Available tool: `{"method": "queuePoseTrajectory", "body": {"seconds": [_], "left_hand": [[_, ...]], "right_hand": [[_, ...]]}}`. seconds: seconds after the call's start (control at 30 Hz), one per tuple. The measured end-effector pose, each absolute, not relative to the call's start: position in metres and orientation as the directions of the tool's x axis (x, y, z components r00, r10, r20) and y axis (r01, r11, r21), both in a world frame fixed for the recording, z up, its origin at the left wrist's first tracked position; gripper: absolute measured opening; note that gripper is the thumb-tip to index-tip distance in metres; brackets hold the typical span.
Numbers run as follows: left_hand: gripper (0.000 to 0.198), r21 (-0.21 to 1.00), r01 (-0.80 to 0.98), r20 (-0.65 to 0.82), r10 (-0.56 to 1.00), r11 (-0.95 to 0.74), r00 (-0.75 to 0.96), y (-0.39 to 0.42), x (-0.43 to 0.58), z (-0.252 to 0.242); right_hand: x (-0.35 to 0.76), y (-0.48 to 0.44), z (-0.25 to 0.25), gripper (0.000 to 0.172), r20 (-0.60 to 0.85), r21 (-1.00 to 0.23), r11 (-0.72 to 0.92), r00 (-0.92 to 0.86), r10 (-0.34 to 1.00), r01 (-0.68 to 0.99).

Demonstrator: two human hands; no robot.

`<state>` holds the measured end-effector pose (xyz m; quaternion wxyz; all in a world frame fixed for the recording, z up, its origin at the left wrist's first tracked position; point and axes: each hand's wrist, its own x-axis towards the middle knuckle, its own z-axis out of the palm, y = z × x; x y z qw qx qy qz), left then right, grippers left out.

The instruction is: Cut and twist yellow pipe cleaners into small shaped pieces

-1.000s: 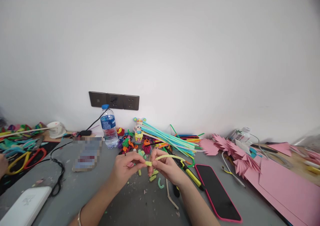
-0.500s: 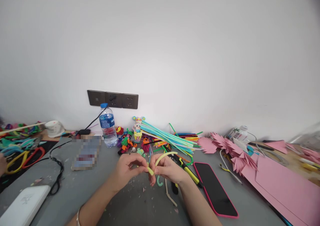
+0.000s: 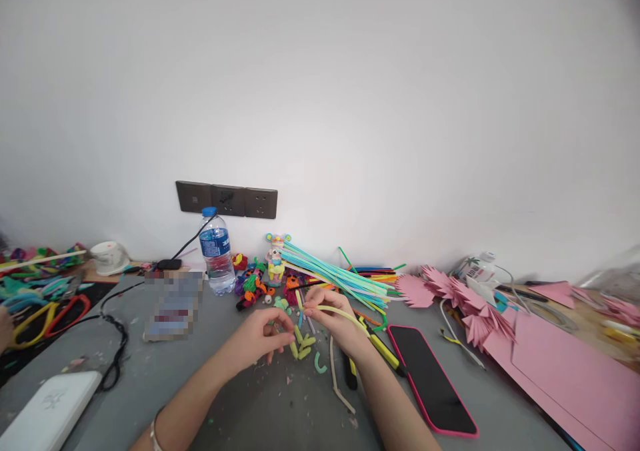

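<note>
My right hand (image 3: 334, 318) pinches a pale yellow pipe cleaner (image 3: 345, 314), which curves back over the hand. Its other end (image 3: 299, 298) pokes out past the fingertips. My left hand (image 3: 267, 334) is a little lower and to the left, fingers loosely bent and apart, with nothing visible in them. Close to its fingertips, several short yellow pipe cleaner pieces (image 3: 303, 344) lie on the grey table. A curved mint-green piece (image 3: 320, 363) and a bent beige strip (image 3: 336, 378) lie beside them. Yellow-and-black handles (image 3: 384, 351) show partly behind my right hand.
A small figurine (image 3: 275, 261) stands before a bundle of blue-green pipe cleaners (image 3: 335, 271). A water bottle (image 3: 217, 254) is to the left, a pink-edged phone (image 3: 433, 379) to the right, beside pink paper (image 3: 565, 371). Another person's hand (image 3: 5, 328) shows at the left edge.
My hands have moved apart. The left has let go of the yellow pipe cleaner, while the right has raised it slightly. Short yellow pieces on the table have come into view.
</note>
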<state>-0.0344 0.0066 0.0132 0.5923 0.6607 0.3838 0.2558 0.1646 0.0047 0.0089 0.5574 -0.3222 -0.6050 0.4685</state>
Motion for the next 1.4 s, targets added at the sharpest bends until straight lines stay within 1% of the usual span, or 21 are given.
{"method": "queuePoseTrajectory", "body": {"seconds": [0.03,0.1,0.2,0.33,0.43,0.53,0.67,0.73,0.83,0.9,0.97,1.03,1.07,1.17,1.27,1.33,1.4], "left_hand": [[0.036,0.982,0.188,-0.1,0.826,-0.008,0.555,0.006,-0.033,0.014],[0.04,0.996,0.083,-0.054,0.864,0.015,0.5,0.004,-0.031,0.018],[0.043,0.993,-0.071,-0.053,0.888,0.095,0.457,0.002,-0.028,0.022],[0.044,0.981,-0.115,-0.088,0.881,0.159,0.464,0.001,-0.028,0.021],[0.043,0.974,-0.125,-0.106,0.866,0.19,0.488,0.002,-0.029,0.021],[0.042,0.976,-0.098,-0.119,0.852,0.195,0.51,0.003,-0.031,0.023],[0.043,0.985,0.021,-0.151,0.808,0.169,0.57,0.002,-0.032,0.022],[0.042,0.985,0.09,-0.173,0.775,0.149,0.608,0.001,-0.033,0.021],[0.039,0.981,0.153,-0.19,0.721,0.118,0.666,0.0,-0.035,0.022],[0.038,0.978,0.178,-0.201,0.697,0.106,0.688,0.0,-0.036,0.024],[0.036,0.977,0.198,-0.198,0.706,0.083,0.68,0.0,-0.037,0.026],[0.033,0.977,0.213,-0.144,0.758,0.006,0.636,0.001,-0.035,0.026],[0.031,0.972,0.225,-0.09,0.792,-0.062,0.604,0.001,-0.034,0.025],[0.023,0.899,0.295,0.145,0.856,-0.323,0.496,0.002,-0.03,0.019],[0.015,0.766,0.377,0.357,0.833,-0.52,0.424,0.003,-0.028,0.01],[0.014,0.69,0.411,0.438,0.796,-0.595,0.417,0.004,-0.028,0.005],[0.016,0.637,0.428,0.482,0.764,-0.641,0.429,0.004,-0.029,0.004]], "right_hand": [[0.163,0.004,0.009,0.016,0.384,-0.923,0.367,-0.179,0.906,-0.121],[0.159,0.003,0.009,0.016,0.413,-0.911,0.402,-0.201,0.888,-0.095],[0.152,0.001,0.008,0.014,0.448,-0.892,0.45,-0.215,0.868,-0.045],[0.147,-0.001,0.007,0.015,0.433,-0.899,0.437,-0.213,0.876,-0.029],[0.15,-0.001,0.007,0.015,0.347,-0.938,0.344,-0.206,0.915,-0.049],[0.156,-0.002,0.01,0.015,0.273,-0.96,0.25,-0.239,0.932,-0.123],[0.159,-0.004,0.017,0.017,0.291,-0.951,0.238,-0.319,0.902,-0.196],[0.159,-0.005,0.02,0.017,0.289,-0.951,0.217,-0.388,0.875,-0.219],[0.157,-0.007,0.021,0.017,0.245,-0.962,0.15,-0.478,0.843,-0.228],[0.156,-0.007,0.02,0.017,0.206,-0.97,0.11,-0.488,0.848,-0.219],[0.156,-0.006,0.018,0.018,0.183,-0.972,0.09,-0.47,0.864,-0.215],[0.156,-0.004,0.016,0.02,0.179,-0.971,0.087,-0.431,0.884,-0.224],[0.156,-0.003,0.015,0.021,0.183,-0.968,0.093,-0.4,0.898,-0.234],[0.155,0.001,0.012,0.024,0.199,-0.962,0.129,-0.297,0.934,-0.24],[0.154,0.002,0.011,0.027,0.208,-0.965,0.158,-0.244,0.947,-0.208],[0.153,0.001,0.011,0.027,0.203,-0.97,0.163,-0.23,0.952,-0.183],[0.153,0.001,0.011,0.028,0.201,-0.972,0.168,-0.218,0.955,-0.162]]}}
